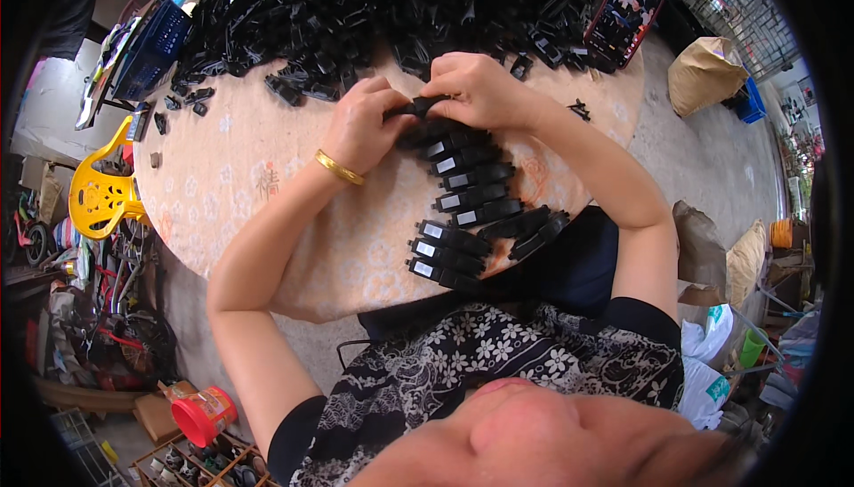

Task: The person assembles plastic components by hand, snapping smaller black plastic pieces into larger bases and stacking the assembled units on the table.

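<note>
Both my hands meet over the middle of a round table with a peach flowered cloth. My left hand, with a gold bangle at its wrist, pinches one end of a small black plastic part. The fingers of my right hand close on its other end. Just below my hands runs a row of black plastic pieces with white labels, lying side by side toward the near table edge. Several more labelled pieces lie close to my body. The held part's details are hidden by my fingers.
A large heap of loose black plastic parts covers the table's far side. A phone with a lit screen stands at the far right. A yellow plastic chair and a blue basket are left; a brown sack stands right.
</note>
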Motion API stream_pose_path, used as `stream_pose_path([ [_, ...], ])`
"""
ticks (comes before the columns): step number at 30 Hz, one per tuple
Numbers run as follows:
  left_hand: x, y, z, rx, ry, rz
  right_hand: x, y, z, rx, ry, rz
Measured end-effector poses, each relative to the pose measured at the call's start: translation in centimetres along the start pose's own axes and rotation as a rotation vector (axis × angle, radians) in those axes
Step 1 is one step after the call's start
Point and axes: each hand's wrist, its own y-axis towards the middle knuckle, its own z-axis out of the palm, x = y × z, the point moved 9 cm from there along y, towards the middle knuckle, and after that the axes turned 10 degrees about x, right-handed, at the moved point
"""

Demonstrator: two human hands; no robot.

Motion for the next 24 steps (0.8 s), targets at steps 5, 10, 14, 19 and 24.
stream_pose_path([
  [5, -3.0, 0.2, 0.8, 0.105, -0.005, 0.173, -0.4, 0.1, 0.0, -0.029, 0.111, -0.027],
  [10, -2.1, 0.4, 0.6, 0.13, -0.101, 0.172, -0.8, 0.3, -0.9, -0.227, -0.463, 0.031],
  [14, 1.3, 1.1, -0.9, 0.006, -0.009, -0.037, -1.2, 0.7, 0.6, -0.173, -0.488, -0.005],
  [19, 1.3, 4.0, 0.1, 0.149, 0.42, 0.12, -0.7, 0.2, -0.2, -0.162, -0.471, 0.034],
  [24, 0.7, 5.6, 1.0, 0.189, 0.665, 0.153, -1.5, -0.8, -1.4, -0.216, 0.057, 0.141],
])
